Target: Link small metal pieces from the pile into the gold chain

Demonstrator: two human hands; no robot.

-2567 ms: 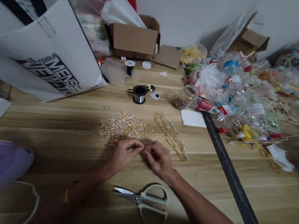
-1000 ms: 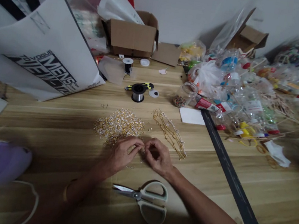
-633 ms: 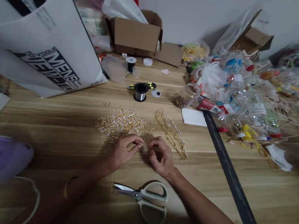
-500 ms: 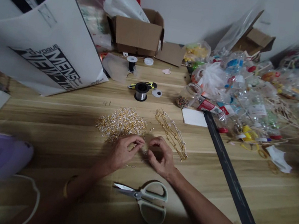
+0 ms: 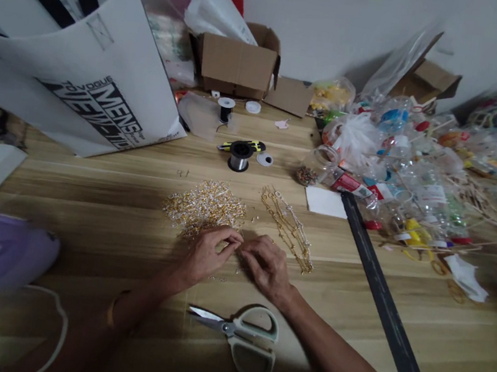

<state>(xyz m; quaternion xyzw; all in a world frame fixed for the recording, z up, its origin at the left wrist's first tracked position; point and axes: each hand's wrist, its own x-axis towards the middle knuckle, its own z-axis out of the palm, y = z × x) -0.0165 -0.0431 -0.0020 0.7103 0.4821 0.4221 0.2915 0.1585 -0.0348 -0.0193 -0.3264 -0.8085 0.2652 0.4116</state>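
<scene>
My left hand (image 5: 209, 254) is closed in a pinch at the front edge of a pile of small gold and silver beads or links (image 5: 207, 208). What its fingertips hold is too small to make out. Almost touching it, my right hand (image 5: 268, 266) has thumb and forefinger drawn together, their contents hidden. Gold and silver chains (image 5: 286, 230) lie stretched on the wood just beyond the right hand. A short piece of chain (image 5: 217, 278) rests below the left hand. Scissors (image 5: 248, 337) with pale handles lie nearer to me, blades partly apart.
Behind the pile stand a wire spool (image 5: 240, 156), a yellow-black cutter (image 5: 226, 145) and a jar of beads (image 5: 317, 164). A paper bag (image 5: 119, 77) fills the left. Plastic bottles (image 5: 430, 196) crowd the right, beside a dark strip (image 5: 385, 302). A purple appliance (image 5: 5, 261) sits front left.
My right hand's fingers have closed from a wide curl to a pinch and come nearer to the left hand's fingertips. The whole view has shifted slightly.
</scene>
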